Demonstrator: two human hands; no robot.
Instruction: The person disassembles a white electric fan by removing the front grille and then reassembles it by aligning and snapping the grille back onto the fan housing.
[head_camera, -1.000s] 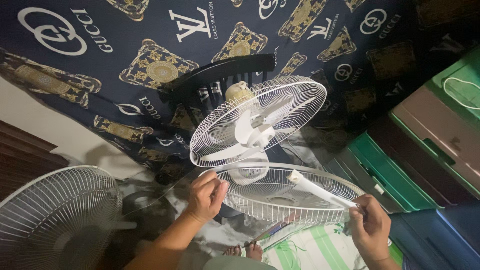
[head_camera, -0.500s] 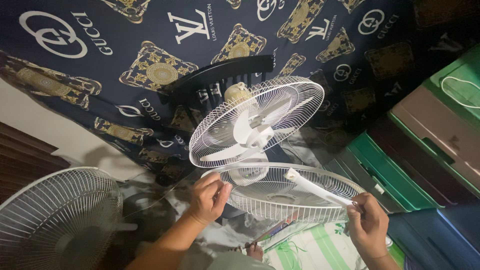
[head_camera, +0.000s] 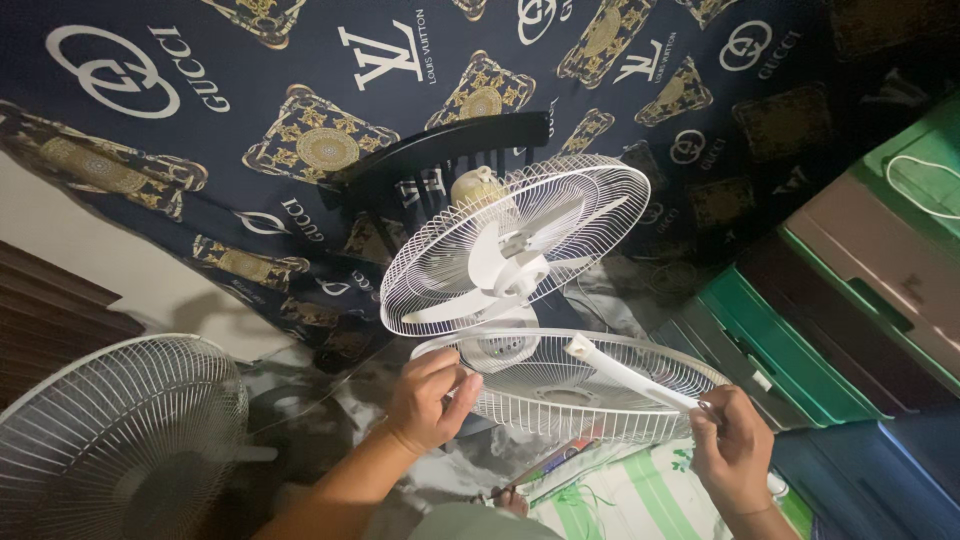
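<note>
Hands on front fan grille (head_camera: 600, 395) rim: left hand (head_camera: 428, 398) curled round near edge, right hand (head_camera: 732, 450) pinching far edge.

Floor (head_camera: 330, 420): dark and mottled, carrying a black chair (head_camera: 440, 160) at upper centre and stacked storage bins (head_camera: 800, 350) at right.

From my remote station I find no screens, signs or labels. The only packaging-type items are stacked storage bins at the right: a green bin (head_camera: 770, 345) lowest, a brown-lidded bin (head_camera: 880, 265) above it, a green lid (head_camera: 925, 160) at the top edge, and a dark blue bin (head_camera: 880, 480) in the lower right corner.
</note>
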